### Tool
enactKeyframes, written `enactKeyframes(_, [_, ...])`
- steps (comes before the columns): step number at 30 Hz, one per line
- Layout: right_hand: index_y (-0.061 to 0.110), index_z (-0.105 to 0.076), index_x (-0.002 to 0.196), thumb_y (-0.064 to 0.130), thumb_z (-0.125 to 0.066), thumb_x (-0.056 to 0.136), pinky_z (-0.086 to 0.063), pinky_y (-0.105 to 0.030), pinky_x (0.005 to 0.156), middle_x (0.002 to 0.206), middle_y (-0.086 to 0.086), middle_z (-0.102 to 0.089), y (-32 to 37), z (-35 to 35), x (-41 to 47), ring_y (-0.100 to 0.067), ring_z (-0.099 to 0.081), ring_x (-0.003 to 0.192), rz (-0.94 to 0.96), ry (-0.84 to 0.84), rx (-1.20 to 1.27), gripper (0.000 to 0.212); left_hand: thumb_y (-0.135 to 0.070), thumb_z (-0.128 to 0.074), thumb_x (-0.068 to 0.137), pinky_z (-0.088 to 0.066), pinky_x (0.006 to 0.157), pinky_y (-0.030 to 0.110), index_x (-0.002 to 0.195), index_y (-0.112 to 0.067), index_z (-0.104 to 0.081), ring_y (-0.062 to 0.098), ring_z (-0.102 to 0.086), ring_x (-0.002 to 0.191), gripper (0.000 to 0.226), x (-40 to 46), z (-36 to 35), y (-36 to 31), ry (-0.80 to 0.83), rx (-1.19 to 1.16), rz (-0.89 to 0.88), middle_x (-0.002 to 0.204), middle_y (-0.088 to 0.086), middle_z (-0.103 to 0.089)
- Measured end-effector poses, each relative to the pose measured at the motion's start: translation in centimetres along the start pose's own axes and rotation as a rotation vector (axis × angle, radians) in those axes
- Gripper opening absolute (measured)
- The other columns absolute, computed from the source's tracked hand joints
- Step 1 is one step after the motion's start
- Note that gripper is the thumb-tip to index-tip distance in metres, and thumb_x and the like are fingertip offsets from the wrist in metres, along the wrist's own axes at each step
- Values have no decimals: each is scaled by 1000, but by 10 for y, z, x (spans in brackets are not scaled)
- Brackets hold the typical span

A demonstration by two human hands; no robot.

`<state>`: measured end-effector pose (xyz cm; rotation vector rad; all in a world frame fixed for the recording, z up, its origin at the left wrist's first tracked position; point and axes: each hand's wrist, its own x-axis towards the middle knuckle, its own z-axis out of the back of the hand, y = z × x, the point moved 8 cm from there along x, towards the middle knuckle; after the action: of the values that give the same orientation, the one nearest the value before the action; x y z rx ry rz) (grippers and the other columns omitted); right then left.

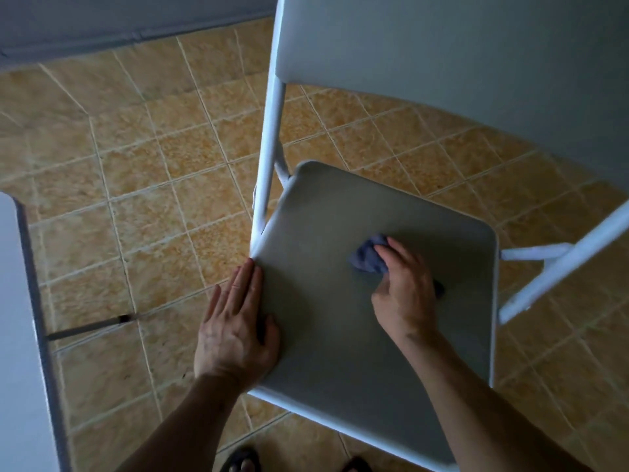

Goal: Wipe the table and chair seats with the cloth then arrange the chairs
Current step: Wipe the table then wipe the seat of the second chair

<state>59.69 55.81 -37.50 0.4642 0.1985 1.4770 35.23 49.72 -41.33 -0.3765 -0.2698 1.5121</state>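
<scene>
Nearest the wearer, at the bottom edge of the view: toes in a dark open sandal [241, 460] on the tan square-tiled floor [143, 185] with pale grout lines. Above these, the white-framed folding chair [269, 137] with a flat grey rounded-square seat [340, 335], viewed from above; its front frame rail runs along the seat's near edge. Left hand [235, 332]: laid flat, fingers extended and held together, palm down over the seat's left edge near the front left corner, thumb resting on the seat surface; it grips nothing. Right hand [406, 294]: on the seat toward its right side, closer to the back edge than the front, fingers curled and clamped on a crumpled blue-grey cloth [367, 255]. Cloth: pressed against the seat surface, bunched, protruding beyond the fingertips toward the seat's back left corner, with a small dark fold showing past the hand's right side. The two hands are well apart, with bare seat between them. Left edge of view: the rounded corner of a white table [13, 301] with a grey rim, apart from the chair. Farthest: the chair's pale grey backrest panel [442, 46] in the upper right, and a grey wall base [102, 25] along the top left.
</scene>
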Motion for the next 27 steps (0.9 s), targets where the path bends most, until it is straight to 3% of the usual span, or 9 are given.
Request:
enactKeyframes(3, [8,-68,115,3,-48,72,-42,-39,97,132,-8,-60,85,-31,11,-31,-53,114,199,82,130,48,-38,-45,80,-31,116,52,151,-12,-32,24,-28,147,77,2,0,4,-9,-9,-2,159,7,-28])
enactKeyframes(5, [14,-66,115,11,-52,70,-41,-44,94,139,-2,-55,121,-60,6,-29,-49,119,332,212,39,48,-37,-45,79,-28,117,50,152,-14,-30,21,-25,148,78,4,-3,7,-4,-7,10,160,6,-28])
enactKeyframes(8, [20,-62,125,15,-56,71,-35,-45,92,145,3,-50,109,-74,-2,-26,-47,122,377,306,-107,55,-38,-44,78,-26,118,49,152,-14,-30,21,-26,147,79,3,-4,9,3,-5,18,160,5,-27])
enactKeyframes(10, [20,-62,125,14,-53,70,-40,-45,92,145,2,-51,73,-59,-8,-29,-52,115,374,318,-166,57,-39,-44,78,-26,118,49,151,-14,-31,22,-27,147,78,1,-3,8,4,-10,14,160,5,-27])
enactKeyframes(13, [14,-64,124,15,-44,65,-48,-47,86,143,-4,-53,-19,-9,-19,-35,-56,105,179,249,-273,63,-40,-43,78,-25,118,51,152,-15,-30,22,-25,148,79,1,-2,6,8,-27,16,161,4,-25])
enactKeyframes(16, [8,-62,126,5,-61,56,-49,-51,88,141,-11,-54,-90,40,-49,-42,-56,109,-80,189,-345,71,-41,-41,79,-24,119,51,153,-16,-27,23,-25,148,79,2,-1,6,9,-25,17,162,4,-23])
enactKeyframes(18, [5,-62,126,-3,-64,53,-46,-53,95,139,-14,-55,-95,50,-68,-44,-53,113,-179,152,-305,74,-42,-40,79,-24,119,51,153,-16,-26,26,-27,146,80,2,-1,6,7,-20,9,162,5,-24])
enactKeyframes(22, [7,-64,123,11,-41,60,-45,-47,100,135,-10,-59,-16,27,-104,-38,-53,115,-193,55,-96,67,-41,-42,78,-26,118,51,152,-15,-28,28,-31,145,80,1,-2,6,-7,-25,14,161,7,-26])
enactKeyframes(27, [21,-55,131,17,-56,63,-41,-48,96,149,-1,-45,85,-24,-164,-29,-46,125,2,283,-62,69,-37,-46,76,-35,112,52,149,-12,-34,32,-35,141,79,1,1,5,-46,-78,5,159,8,-31])
